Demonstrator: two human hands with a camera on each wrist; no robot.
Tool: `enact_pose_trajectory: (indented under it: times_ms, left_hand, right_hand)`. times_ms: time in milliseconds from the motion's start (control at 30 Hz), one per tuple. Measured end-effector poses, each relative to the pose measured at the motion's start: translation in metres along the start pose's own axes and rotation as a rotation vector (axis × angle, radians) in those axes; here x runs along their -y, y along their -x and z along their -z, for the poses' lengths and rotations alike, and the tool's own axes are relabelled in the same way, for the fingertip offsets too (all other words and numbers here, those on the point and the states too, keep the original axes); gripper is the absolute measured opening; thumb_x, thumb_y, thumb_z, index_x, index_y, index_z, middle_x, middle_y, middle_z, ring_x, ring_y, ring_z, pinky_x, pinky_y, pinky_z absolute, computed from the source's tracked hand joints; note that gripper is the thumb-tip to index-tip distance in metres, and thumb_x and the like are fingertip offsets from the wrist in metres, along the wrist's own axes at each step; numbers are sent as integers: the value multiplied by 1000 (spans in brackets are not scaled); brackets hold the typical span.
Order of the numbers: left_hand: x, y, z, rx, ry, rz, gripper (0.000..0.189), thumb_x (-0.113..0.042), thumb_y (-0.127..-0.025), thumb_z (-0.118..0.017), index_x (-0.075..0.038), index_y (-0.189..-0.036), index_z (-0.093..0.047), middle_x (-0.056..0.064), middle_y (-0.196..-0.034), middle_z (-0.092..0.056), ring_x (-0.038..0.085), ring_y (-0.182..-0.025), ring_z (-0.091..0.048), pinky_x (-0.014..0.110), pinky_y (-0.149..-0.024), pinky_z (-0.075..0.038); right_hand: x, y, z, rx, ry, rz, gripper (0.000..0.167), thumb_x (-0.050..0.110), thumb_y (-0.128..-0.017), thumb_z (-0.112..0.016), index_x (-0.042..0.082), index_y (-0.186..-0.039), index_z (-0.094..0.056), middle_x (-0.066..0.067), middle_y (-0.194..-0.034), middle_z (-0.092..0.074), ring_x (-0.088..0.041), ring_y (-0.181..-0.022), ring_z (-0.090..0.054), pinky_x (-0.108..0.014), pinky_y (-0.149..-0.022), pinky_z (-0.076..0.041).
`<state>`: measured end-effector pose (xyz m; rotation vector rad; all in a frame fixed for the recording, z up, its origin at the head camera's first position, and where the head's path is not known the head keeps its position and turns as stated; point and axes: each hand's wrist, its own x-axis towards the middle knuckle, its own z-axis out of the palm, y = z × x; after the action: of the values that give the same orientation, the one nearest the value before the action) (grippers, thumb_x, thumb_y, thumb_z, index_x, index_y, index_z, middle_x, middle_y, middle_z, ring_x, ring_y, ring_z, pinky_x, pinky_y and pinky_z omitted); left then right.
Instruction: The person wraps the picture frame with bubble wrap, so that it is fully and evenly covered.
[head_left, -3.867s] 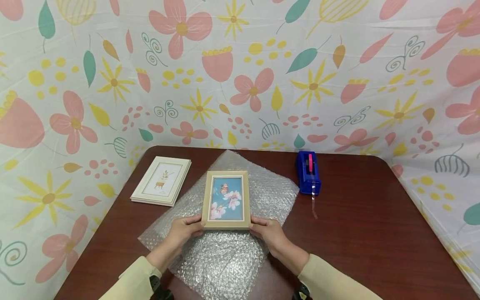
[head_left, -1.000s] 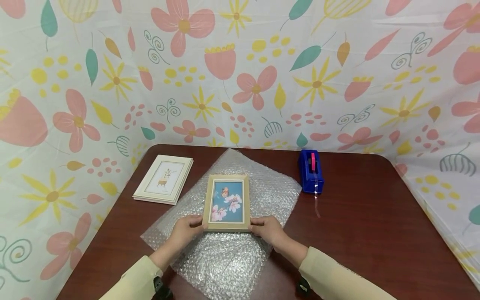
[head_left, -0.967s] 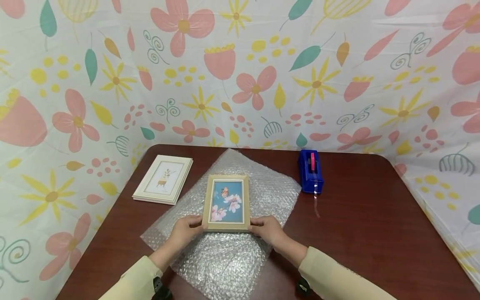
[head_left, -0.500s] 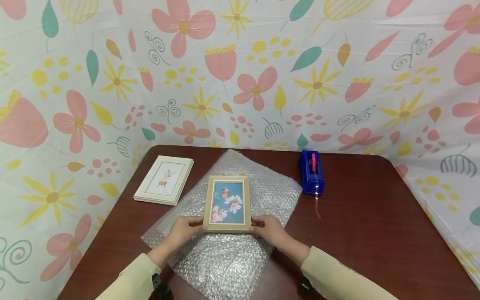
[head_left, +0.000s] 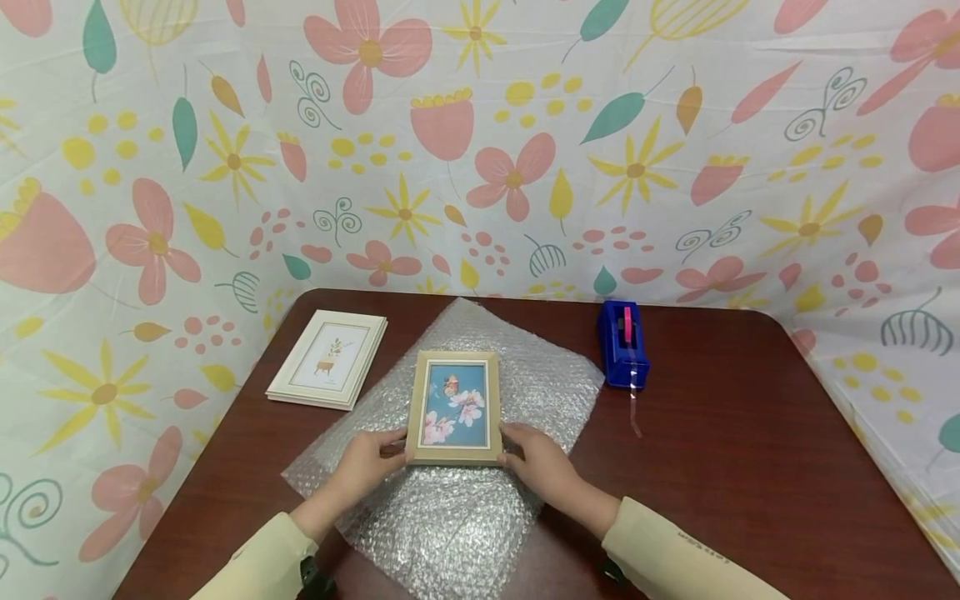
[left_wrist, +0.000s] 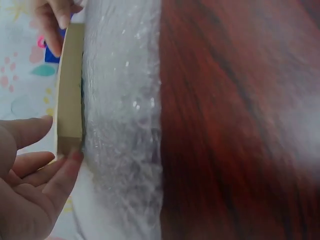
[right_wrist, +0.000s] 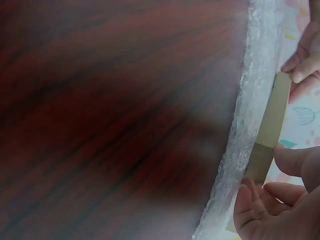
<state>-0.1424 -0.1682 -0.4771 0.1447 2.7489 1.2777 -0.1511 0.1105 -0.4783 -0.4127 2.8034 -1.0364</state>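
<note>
Grasping the tan picture frame (head_left: 454, 358) at its lower left corner with the left hand (head_left: 363, 467), and at its lower right corner with the right hand (head_left: 543, 467). Gripped about the edges by thumbs and fingers. Ending in pale yellow sleeves (head_left: 258, 558) at both wrists. Held face up over the bubble wrap (head_left: 450, 533), showing pink-and-white blossoms on blue; hard to tell whether resting fully on it. Spread cornerwise beneath, on the dark red-brown bench (head_left: 735, 467). Stacked to the left, near the wrap: white frames (head_left: 326, 360), topped by a potted-plant print. To the right, just beside the wrap's corner: a blue tape dispenser (head_left: 624, 367), trailing clear tape (head_left: 633, 408). Hung behind: a flower-patterned cloth (head_left: 510, 125).
</note>
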Motion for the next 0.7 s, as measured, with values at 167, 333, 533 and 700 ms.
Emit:
enact_pose_trajectory:
  times_ms: [167,333,533,700]
  left_hand:
    - [-10,18,4,96,-242,-232,55,-19,-85,-81,7,-131,-64,26,-138,-63,42,-124,-65,52,-104,-54]
    - [-17,42,5,219,-541,-653,59,-37,-83,-81,-2,-129,-69,17,-135,-69,30,-119,-70,41,-100,-59]
    - [-20,56,-2,406,-636,-787,69,-50,-80,-80,-10,-135,-67,7,-139,-67,22,-125,-67,31,-101,-57]
    - [-16,59,-6,506,-669,-852,78,-48,-76,-85,-14,-142,-62,4,-148,-61,20,-133,-61,31,-104,-56]
  right_hand:
    - [-1,1,-1,10,61,31,52,14,-94,-72,-5,-140,-58,-24,-145,-59,-43,-136,-56,-56,-114,-45]
    - [-2,3,-1,-8,125,76,51,14,-94,-72,-5,-140,-59,-23,-148,-58,-42,-136,-56,-55,-112,-47]
    - [-1,4,1,2,146,81,52,15,-94,-72,-5,-140,-59,-22,-148,-57,-41,-136,-56,-53,-112,-47]
    - [0,3,2,13,147,80,52,15,-94,-72,-5,-139,-59,-22,-148,-57,-41,-136,-56,-54,-113,-47]
